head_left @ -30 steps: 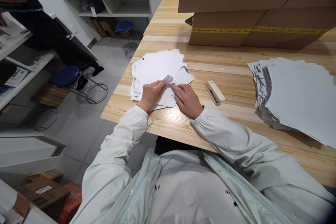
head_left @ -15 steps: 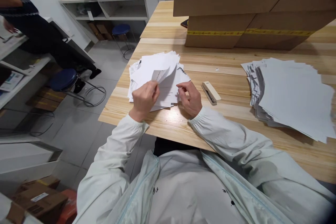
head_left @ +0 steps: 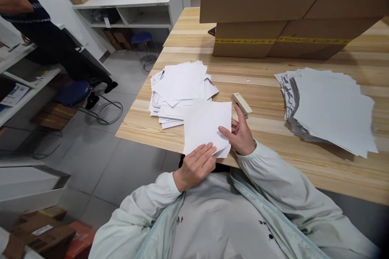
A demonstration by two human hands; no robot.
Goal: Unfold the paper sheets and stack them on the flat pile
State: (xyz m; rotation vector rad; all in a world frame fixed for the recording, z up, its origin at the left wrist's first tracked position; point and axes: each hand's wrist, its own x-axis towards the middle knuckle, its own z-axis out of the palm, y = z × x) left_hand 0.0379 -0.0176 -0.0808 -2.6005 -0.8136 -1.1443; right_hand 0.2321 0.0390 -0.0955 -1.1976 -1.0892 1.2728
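I hold a few white sheets [head_left: 205, 125] above the near edge of the wooden table [head_left: 267, 105]. My left hand [head_left: 197, 166] grips their lower edge from below. My right hand [head_left: 240, 133] pinches their right side. Behind the sheets lies a loose pile of printed papers [head_left: 179, 85] on the table's left part. A beige stapler [head_left: 241, 103] rests just beyond my right hand, apart from it.
A thick stack of white sheets [head_left: 328, 107] lies on the right. Large cardboard boxes [head_left: 273, 12] stand at the table's back. On the floor left are blue stools [head_left: 74, 93], and a person [head_left: 36, 20] stands by white shelves [head_left: 130, 4].
Both hands lifted a few sheets off the left pile and drew them toward my body, over the table's near edge.
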